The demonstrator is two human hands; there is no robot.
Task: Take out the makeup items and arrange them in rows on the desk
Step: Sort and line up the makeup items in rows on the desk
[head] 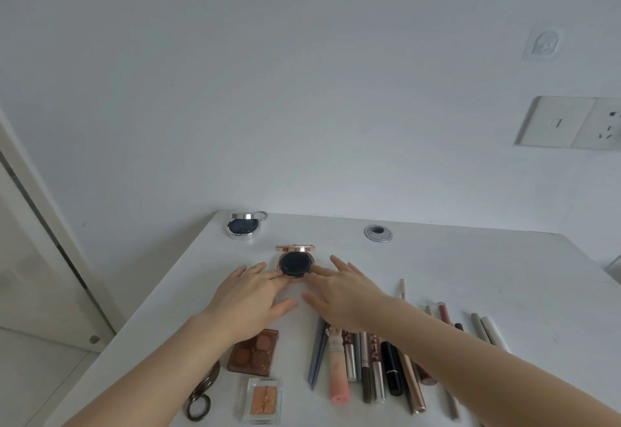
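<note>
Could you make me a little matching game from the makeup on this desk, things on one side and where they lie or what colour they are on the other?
Things:
1. rose-gold compact
2. silver compact
3. brown eyeshadow palette
4. pink tube

Descriptions:
A. at the desk's far left corner, lid open
B. in the row of pencils and tubes under the right forearm
C. between the fingertips of both hands
D. near the left wrist, four round pans

Pairs: 1-C, 2-A, 3-D, 4-B
</note>
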